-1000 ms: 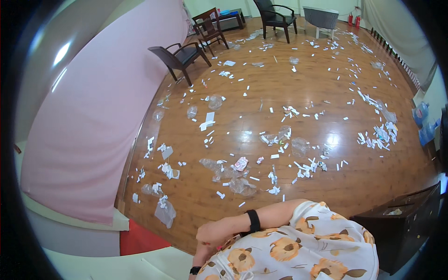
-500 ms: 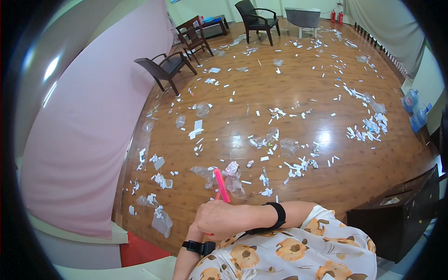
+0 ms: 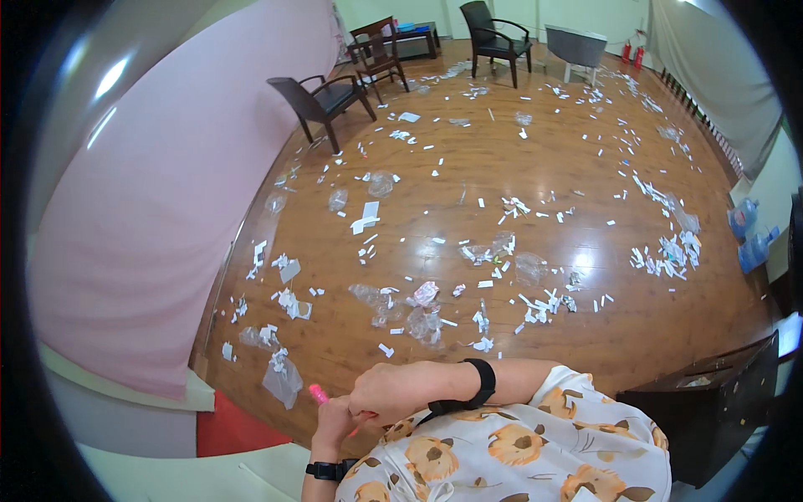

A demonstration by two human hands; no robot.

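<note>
Both my hands are close together in front of my body at the bottom of the view. My left hand (image 3: 333,420) is closed around a pink stick-like handle (image 3: 318,393), whose rounded end sticks out past the fingers. My right hand (image 3: 383,391) lies against it, fingers curled in, with a reddish-pink strip showing just below them. Most of the handle is hidden by the hands, and its far end cannot be seen. Beyond them, crumpled clear plastic (image 3: 425,325), a pinkish crumpled wad (image 3: 427,293) and white paper scraps (image 3: 483,344) lie on the wooden floor (image 3: 401,243).
Paper scraps and plastic bags are strewn over the floor. Dark chairs (image 3: 322,100) stand at the far left and back, near a grey tub (image 3: 575,48). Blue water jugs (image 3: 757,248) are at the right wall. A dark cabinet (image 3: 711,410) stands close on my right.
The pink handle has swung from upright ahead of my hands to low at their left, and less of it shows. My left hand has come out from behind the right. The view has shifted.
</note>
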